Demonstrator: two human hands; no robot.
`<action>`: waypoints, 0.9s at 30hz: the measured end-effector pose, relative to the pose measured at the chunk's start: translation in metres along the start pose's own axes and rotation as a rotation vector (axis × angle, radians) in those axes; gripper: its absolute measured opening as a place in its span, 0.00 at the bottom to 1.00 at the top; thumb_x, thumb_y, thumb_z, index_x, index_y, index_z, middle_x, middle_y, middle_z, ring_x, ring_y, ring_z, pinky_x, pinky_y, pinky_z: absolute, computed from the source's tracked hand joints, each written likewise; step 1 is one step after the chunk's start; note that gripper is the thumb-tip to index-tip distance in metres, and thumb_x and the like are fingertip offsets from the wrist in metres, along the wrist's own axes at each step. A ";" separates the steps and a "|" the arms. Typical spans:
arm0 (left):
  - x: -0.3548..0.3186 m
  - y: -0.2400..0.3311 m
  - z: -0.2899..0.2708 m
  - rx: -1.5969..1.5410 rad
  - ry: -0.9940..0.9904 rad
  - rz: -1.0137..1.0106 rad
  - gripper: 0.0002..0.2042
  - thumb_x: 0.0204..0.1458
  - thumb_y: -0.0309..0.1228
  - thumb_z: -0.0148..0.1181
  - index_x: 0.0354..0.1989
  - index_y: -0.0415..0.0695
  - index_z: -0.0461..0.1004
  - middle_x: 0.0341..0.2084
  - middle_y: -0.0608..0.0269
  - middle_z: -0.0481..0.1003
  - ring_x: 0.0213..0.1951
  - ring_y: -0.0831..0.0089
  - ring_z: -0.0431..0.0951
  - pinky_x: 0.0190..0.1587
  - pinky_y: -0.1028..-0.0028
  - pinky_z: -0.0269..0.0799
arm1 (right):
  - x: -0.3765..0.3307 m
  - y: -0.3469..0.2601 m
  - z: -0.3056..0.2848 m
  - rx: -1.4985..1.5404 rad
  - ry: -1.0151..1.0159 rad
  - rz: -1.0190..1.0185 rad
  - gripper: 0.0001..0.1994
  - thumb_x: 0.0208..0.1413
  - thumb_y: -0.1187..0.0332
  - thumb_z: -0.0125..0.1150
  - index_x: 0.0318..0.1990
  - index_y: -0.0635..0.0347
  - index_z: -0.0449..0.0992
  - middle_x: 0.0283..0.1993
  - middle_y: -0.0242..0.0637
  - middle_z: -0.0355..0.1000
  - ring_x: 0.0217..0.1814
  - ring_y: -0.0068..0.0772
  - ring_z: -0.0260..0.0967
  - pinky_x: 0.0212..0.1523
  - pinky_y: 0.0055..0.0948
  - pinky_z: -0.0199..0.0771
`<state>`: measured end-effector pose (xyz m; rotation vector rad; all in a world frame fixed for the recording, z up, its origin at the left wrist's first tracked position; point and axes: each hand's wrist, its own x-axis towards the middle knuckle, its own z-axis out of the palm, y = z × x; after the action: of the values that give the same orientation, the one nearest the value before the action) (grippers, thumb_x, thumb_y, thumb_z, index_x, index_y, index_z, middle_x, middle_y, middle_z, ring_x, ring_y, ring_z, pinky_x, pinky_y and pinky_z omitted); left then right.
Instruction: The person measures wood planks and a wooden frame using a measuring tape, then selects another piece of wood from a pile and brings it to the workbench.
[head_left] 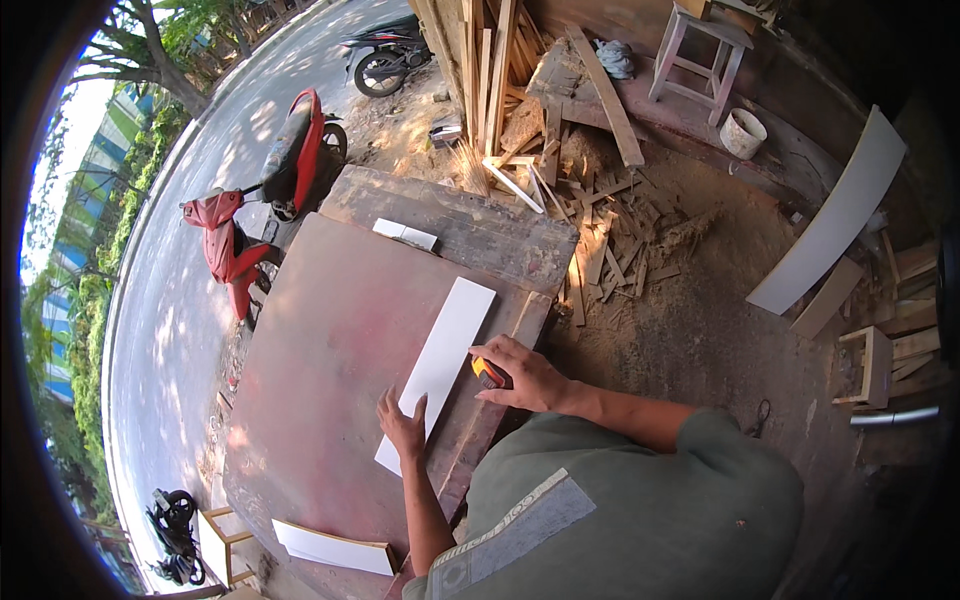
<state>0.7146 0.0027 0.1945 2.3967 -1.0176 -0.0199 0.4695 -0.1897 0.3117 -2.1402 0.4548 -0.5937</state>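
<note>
A long white board [440,360] lies flat on the worn, reddish-brown table [310,380]. Over its near end rests my left hand [404,432], fingers spread and touching the board. My right hand [535,380] is closed around a yellow-orange and black tape measure [490,374], just beyond the board's right edge. No drawn-out blade can be made out. Another white strip [335,548] lies at the table's near left edge, and short white pieces [405,234] lie toward the far end.
Scrap wood and offcuts [610,255] litter the ground beyond the table. A large white panel [835,220] leans at the right, near a wooden frame [865,368]. A stool [705,60] and a bucket [743,134] stand far right. A red motorbike [235,235] is parked beside the table's left.
</note>
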 end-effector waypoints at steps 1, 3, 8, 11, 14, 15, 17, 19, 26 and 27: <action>0.005 -0.021 0.008 0.027 -0.078 -0.020 0.38 0.52 0.50 0.73 0.65 0.38 0.69 0.62 0.45 0.71 0.64 0.48 0.69 0.65 0.53 0.65 | -0.006 0.003 -0.001 0.008 -0.016 0.024 0.37 0.55 0.57 0.75 0.70 0.57 0.67 0.56 0.46 0.67 0.59 0.50 0.70 0.59 0.42 0.74; 0.017 -0.032 0.020 0.010 -0.322 -0.092 0.45 0.51 0.57 0.71 0.68 0.34 0.65 0.66 0.40 0.67 0.68 0.46 0.64 0.68 0.51 0.62 | -0.019 0.016 -0.003 0.010 -0.014 0.051 0.37 0.55 0.56 0.74 0.70 0.57 0.67 0.56 0.44 0.67 0.59 0.49 0.71 0.59 0.42 0.75; 0.003 -0.012 0.040 0.131 -0.221 0.039 0.37 0.54 0.58 0.68 0.60 0.36 0.73 0.47 0.43 0.75 0.53 0.45 0.73 0.56 0.51 0.69 | -0.029 0.040 -0.013 -0.006 0.033 0.091 0.36 0.56 0.54 0.73 0.69 0.56 0.67 0.56 0.44 0.67 0.58 0.49 0.71 0.58 0.42 0.75; -0.009 0.022 0.047 0.111 -0.368 0.133 0.34 0.55 0.55 0.67 0.58 0.38 0.74 0.45 0.43 0.76 0.51 0.44 0.74 0.54 0.51 0.70 | -0.025 0.058 -0.018 0.040 0.022 0.145 0.36 0.55 0.54 0.73 0.69 0.56 0.68 0.56 0.45 0.67 0.59 0.50 0.71 0.58 0.43 0.75; -0.009 0.045 0.044 0.098 -0.387 0.109 0.31 0.55 0.51 0.68 0.57 0.37 0.74 0.43 0.43 0.76 0.48 0.45 0.76 0.55 0.54 0.71 | -0.003 0.074 -0.006 0.051 -0.008 0.179 0.36 0.55 0.54 0.74 0.68 0.56 0.68 0.56 0.46 0.67 0.58 0.51 0.72 0.57 0.44 0.76; -0.005 0.052 0.037 0.085 -0.417 0.051 0.30 0.57 0.51 0.68 0.57 0.37 0.74 0.44 0.43 0.76 0.49 0.46 0.77 0.55 0.55 0.72 | 0.008 0.087 0.006 0.050 -0.022 0.146 0.36 0.55 0.53 0.73 0.68 0.56 0.67 0.56 0.47 0.67 0.59 0.52 0.71 0.57 0.45 0.76; -0.008 0.056 0.033 -0.100 -0.376 -0.091 0.31 0.59 0.52 0.65 0.58 0.36 0.74 0.48 0.45 0.77 0.52 0.50 0.77 0.57 0.55 0.72 | 0.038 0.090 0.014 0.080 -0.174 0.240 0.34 0.54 0.55 0.73 0.65 0.58 0.69 0.55 0.48 0.68 0.61 0.53 0.70 0.58 0.47 0.76; -0.011 0.054 0.037 -0.435 -0.230 -0.218 0.32 0.62 0.56 0.61 0.59 0.37 0.74 0.52 0.48 0.78 0.56 0.53 0.77 0.60 0.55 0.71 | 0.065 0.092 0.031 0.061 -0.260 0.220 0.33 0.53 0.55 0.74 0.63 0.59 0.70 0.55 0.48 0.68 0.62 0.54 0.70 0.59 0.48 0.76; -0.005 0.072 0.005 -2.005 -0.027 -0.643 0.29 0.64 0.61 0.53 0.55 0.46 0.75 0.61 0.53 0.73 0.65 0.52 0.70 0.71 0.47 0.60 | 0.074 0.040 0.103 0.086 -0.252 -0.357 0.44 0.53 0.52 0.74 0.74 0.57 0.59 0.65 0.50 0.66 0.70 0.55 0.61 0.69 0.49 0.65; -0.009 0.060 0.003 -1.825 0.100 -0.580 0.26 0.62 0.59 0.57 0.51 0.48 0.76 0.54 0.56 0.78 0.60 0.53 0.75 0.63 0.49 0.71 | 0.067 0.034 0.104 0.068 -0.230 -0.383 0.43 0.54 0.52 0.73 0.74 0.58 0.60 0.65 0.50 0.66 0.70 0.55 0.61 0.69 0.49 0.65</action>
<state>0.6677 -0.0269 0.2190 0.8328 0.0430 -0.6841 0.5790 -0.1777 0.2463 -2.2108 -0.1043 -0.5528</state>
